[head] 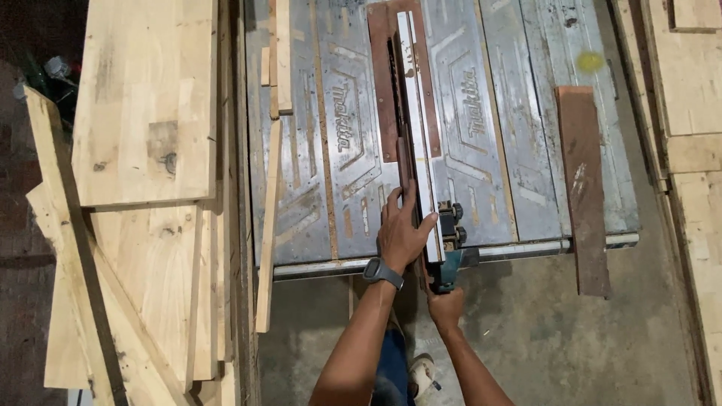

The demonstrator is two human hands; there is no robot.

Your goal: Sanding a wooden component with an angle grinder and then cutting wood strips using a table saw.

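A grey metal table saw (481,128) fills the middle of the head view. A long metal rip fence (416,128) runs down its top, with a narrow dark wood strip (403,169) pressed along the fence's left side. My left hand (401,237), a dark watch on its wrist, lies flat on the near end of that strip and the fence. My right hand (445,304) is below the table's front edge, fingers closed around the fence's teal lock handle (449,272).
Pale wood boards (147,98) are stacked at the left, and thin light strips (268,225) lean along the saw's left edge. A reddish-brown plank (584,188) overhangs the front right of the saw. More pale boards (696,150) lie at the right. Concrete floor (564,338) below.
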